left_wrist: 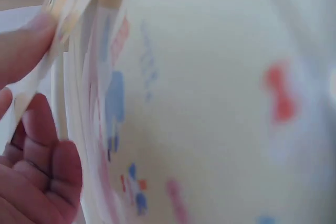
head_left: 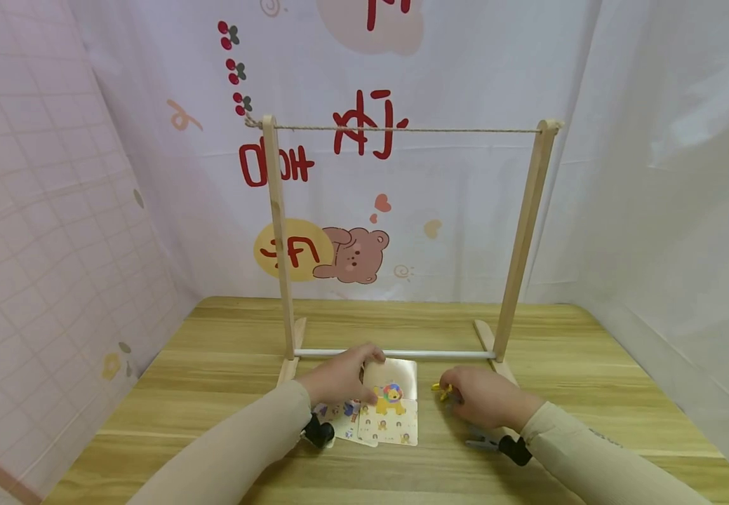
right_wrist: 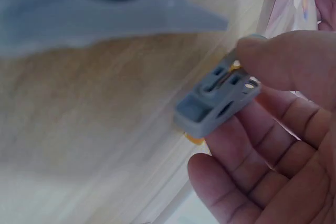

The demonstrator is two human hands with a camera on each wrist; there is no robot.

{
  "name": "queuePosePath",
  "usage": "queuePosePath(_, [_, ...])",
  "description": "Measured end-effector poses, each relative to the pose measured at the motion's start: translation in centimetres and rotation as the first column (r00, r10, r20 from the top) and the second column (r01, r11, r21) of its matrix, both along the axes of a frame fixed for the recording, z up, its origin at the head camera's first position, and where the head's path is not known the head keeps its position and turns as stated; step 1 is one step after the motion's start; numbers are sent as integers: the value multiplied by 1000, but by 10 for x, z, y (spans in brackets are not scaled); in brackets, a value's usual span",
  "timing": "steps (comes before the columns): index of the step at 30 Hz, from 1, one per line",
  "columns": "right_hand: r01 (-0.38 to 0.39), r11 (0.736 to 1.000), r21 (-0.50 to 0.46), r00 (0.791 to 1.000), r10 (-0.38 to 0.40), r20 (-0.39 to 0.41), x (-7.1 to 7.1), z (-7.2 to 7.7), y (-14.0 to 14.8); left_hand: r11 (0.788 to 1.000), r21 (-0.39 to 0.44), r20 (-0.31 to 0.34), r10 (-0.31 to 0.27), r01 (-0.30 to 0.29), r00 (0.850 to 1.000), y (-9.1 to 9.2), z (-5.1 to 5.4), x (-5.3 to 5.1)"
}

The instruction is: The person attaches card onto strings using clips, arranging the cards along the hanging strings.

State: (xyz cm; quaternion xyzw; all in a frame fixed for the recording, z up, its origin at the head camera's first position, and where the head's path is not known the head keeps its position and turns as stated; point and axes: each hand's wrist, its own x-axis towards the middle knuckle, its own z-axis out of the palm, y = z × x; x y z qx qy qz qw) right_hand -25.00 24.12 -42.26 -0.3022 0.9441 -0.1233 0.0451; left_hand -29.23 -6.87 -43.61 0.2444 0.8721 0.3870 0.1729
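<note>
My left hand [head_left: 342, 379] pinches a card with a lion [head_left: 391, 414] by its left side. In the left wrist view, the thumb of my left hand [left_wrist: 39, 166] lies on one face of the card [left_wrist: 68, 9] and curled fingers are behind it. Other printed cards [head_left: 342, 419] lie partly under it at the left. My right hand [head_left: 487, 396] pinches a grey clip [right_wrist: 218, 90] between thumb and fingers, seen in the right wrist view. Something yellow [head_left: 443, 390] shows at these fingertips, partly hidden behind the grey clip.
A wooden frame [head_left: 524, 231] stands behind my hands, with a string [head_left: 440, 130] across its top and a white rod [head_left: 433, 353] low between its posts. Another grey clip [head_left: 481, 442] lies on the wooden table [head_left: 604, 372] beside my right wrist.
</note>
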Motion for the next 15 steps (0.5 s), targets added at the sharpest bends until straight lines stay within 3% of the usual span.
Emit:
queuePosePath(6, [-7, 1000, -29, 999, 6, -43, -1, 2, 1, 989, 132, 8, 68, -69, 998, -4, 1, -1])
queuePosePath(15, [0, 997, -73, 996, -6, -84, 2, 8, -1, 952, 293, 53, 73, -85, 996, -10, 7, -3])
